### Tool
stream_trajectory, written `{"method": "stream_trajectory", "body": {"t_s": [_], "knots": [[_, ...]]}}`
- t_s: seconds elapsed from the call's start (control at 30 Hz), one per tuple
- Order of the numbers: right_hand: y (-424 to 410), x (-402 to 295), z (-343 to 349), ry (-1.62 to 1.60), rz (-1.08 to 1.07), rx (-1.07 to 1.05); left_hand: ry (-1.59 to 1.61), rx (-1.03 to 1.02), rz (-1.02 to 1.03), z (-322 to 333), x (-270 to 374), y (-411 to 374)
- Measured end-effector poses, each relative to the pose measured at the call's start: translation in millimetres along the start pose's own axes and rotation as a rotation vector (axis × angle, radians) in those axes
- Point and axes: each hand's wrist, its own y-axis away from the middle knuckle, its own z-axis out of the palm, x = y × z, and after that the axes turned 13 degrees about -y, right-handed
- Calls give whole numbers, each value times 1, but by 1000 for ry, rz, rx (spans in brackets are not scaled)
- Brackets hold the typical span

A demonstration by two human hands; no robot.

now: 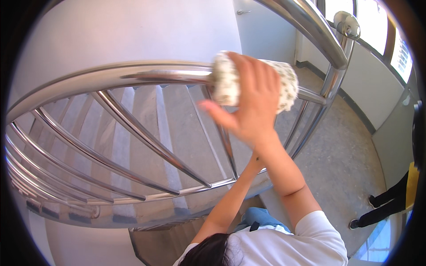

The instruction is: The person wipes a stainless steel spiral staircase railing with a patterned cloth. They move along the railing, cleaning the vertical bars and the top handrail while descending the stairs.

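A white cloth (288,86) with a small green-brown pattern is draped over the stainless steel handrail (166,71) of a curved staircase. Across the top of this cloth lies my right hand (254,96), its fingers bent over the far side and its thumb sticking out to the left. The hand and cloth look slightly blurred. My left forearm reaches up from the lower left and passes behind the right one, which hides my left hand. Steel balusters (153,143) run down from the handrail to a lower rail (193,190).
Concrete steps (146,133) lie beyond the balusters. A thicker steel rail (309,28) curves to a post (332,79) at upper right. On the landing floor (336,159), a person (386,209) in dark trousers stands at the right edge. A door (266,33) is at the back.
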Motion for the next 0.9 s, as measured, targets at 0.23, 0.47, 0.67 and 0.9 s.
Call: {"method": "stream_trajectory", "body": {"t_s": [0.23, 0.47, 0.67, 0.9], "knots": [[-2, 10, 13, -2, -56, -9, 106, -96, -191, -11, 16, 6], [47, 90, -53, 70, 129, -44, -575, -94, 50, -81, 131, -25], [77, 136, -84, 38, 171, -64, -1123, 447, 639, -145, 192, -79], [92, 168, -107, 20, 256, -47, -1376, 529, 472, -141, 204, -132]]}}
